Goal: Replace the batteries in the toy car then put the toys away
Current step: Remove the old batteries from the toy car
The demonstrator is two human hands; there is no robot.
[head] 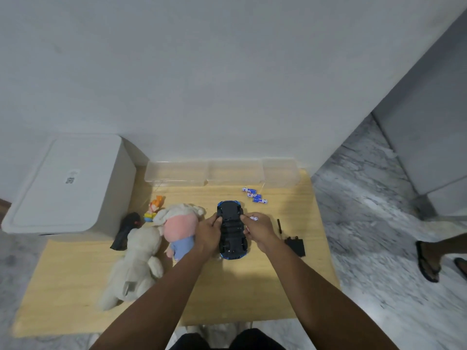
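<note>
The left hand (208,229) grips the left side of the toy car (232,229), fingers curled round its edge, thumb on the underside. The right hand (257,229) grips the right side of the car and also holds a battery (254,218), blue and white, which shows just past the knuckles; how many it holds cannot be told. The car lies upside down on the wooden table (227,294), dark underside facing up, blue body visible at both ends, set lengthwise between the 2 hands near the table's middle. Just right of the right hand lie a thin black stick-shaped item (279,225), too small to identify, and a flat black cover (295,246), apart from the car. Beyond the car, near the back edge, lie 3 loose batteries (255,195) in a diagonal row. Behind them 3 clear plastic boxes (219,173) stand side by side against the wall. Left of the car lie a pink-faced doll (180,229), touching the left hand, a white plush animal (136,263), a small orange-haired figure (154,208) and a black remote control (126,231). A white lidded bin (68,183) stands at the table's left rear corner. At the far right a person's sandalled foot (429,261) stands on the marble floor (366,210).
</note>
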